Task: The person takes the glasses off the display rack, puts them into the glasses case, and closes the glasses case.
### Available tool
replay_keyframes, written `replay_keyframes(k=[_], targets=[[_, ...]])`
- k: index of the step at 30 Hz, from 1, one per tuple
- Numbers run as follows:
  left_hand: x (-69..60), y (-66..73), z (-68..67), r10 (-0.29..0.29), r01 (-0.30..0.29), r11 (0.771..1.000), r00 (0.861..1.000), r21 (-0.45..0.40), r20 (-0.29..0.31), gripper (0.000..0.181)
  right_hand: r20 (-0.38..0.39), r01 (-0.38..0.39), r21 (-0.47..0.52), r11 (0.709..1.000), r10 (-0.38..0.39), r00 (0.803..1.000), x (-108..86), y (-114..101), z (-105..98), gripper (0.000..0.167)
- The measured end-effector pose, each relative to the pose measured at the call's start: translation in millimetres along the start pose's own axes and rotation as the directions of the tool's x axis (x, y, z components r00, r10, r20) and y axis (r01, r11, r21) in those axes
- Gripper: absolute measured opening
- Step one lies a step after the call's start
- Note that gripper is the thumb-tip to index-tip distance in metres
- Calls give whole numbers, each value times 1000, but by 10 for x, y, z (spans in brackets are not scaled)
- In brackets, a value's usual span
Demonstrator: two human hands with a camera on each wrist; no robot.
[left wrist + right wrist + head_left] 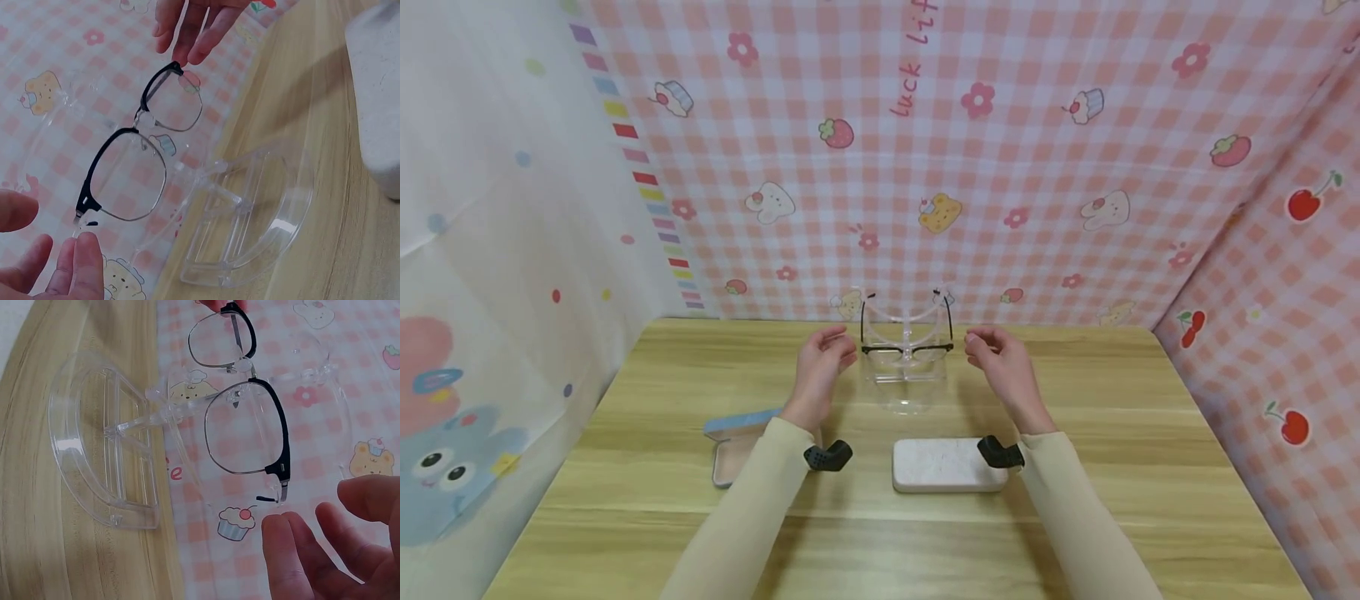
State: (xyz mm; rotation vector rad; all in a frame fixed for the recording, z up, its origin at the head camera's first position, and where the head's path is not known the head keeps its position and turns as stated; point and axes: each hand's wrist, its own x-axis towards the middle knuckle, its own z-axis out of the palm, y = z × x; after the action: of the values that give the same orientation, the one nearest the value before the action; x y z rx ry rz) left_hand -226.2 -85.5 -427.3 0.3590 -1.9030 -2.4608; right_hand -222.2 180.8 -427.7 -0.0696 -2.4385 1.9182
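Note:
Black-topped glasses (907,350) rest on a clear plastic stand (905,407) near the table's back edge, temples pointing towards the wall. The left hand (823,367) is beside their left end, fingers loosely bent, holding nothing. At the other end the right hand (1003,367) hovers the same way, a small gap from the frame. In the left wrist view the left fingertips lie close below the hinge of the glasses (87,199); whether they touch cannot be told. The right wrist view shows the right hand (337,550) near the other hinge, thumb and fingers apart.
A white glasses case (936,465) lies closed in front of the stand, partly under the right wrist. An opened case with a blue lid (741,423) is at the left, partly hidden by the left arm. Patterned cloth (880,167) hangs behind the table (1112,500).

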Motion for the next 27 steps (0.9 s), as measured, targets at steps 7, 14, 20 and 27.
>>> replay_keyframes(k=[7, 14, 20, 27], targets=[[164, -10, -37, -68, 67, 997, 997, 39, 25, 39, 30, -46, 44, 998, 44, 999, 157, 17, 76, 38], [235, -23, -37, -79, 76, 996, 995, 51, 59, 40, 27, -73, 92, 993, 71, 997, 242, 13, 151, 35], [248, -36, -23, -78, 73, 995, 994, 61, 76, 37, 20, -84, 114, 990, 82, 996, 275, 25, 197, 34], [263, -44, -17, -75, 71, 996, 994, 51, 77, 35, 29, -97, 130, 987, 94, 995, 296, 30, 220, 37]])
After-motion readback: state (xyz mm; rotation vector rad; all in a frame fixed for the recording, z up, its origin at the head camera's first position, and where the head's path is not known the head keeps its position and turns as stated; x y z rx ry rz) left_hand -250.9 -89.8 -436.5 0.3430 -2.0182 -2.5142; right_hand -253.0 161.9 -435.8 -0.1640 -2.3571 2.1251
